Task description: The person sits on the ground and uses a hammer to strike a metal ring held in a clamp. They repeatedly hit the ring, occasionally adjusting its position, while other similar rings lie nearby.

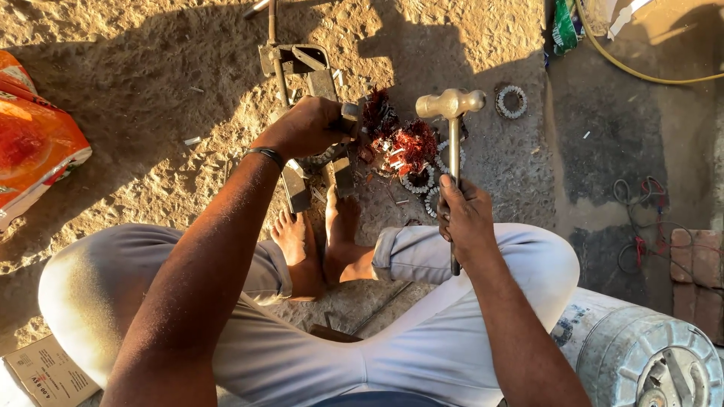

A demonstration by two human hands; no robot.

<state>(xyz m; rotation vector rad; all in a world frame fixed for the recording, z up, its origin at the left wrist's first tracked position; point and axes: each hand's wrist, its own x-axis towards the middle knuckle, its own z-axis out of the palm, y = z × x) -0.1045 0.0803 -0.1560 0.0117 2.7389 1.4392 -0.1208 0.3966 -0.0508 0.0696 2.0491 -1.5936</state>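
The person sits cross-legged on sandy ground, bare feet tucked in. The right hand point(466, 218) is closed around the handle of a hammer point(452, 105), whose head stands raised above a tangle of reddish copper wire point(403, 143) on the ground. The left hand point(305, 126) is clamped on a short metal tool point(349, 117), its tip pressed at the left edge of the wire. The two hands are well apart, the wire between them. Ribbed metal rings point(422, 185) lie just beside the wire, and another ring point(511, 102) lies apart to the right. A metal frame point(302, 64) rests beyond the left hand.

At the left edge lies an orange and red plastic sack point(34, 139), bulging, with a white border. In the bottom left corner sits a flat brown cardboard box point(45, 371) bearing a small printed label. A green packet point(564, 26) lies at the top, near a yellow hose point(641, 71). A grey metal drum point(641, 354) lies at the bottom right.
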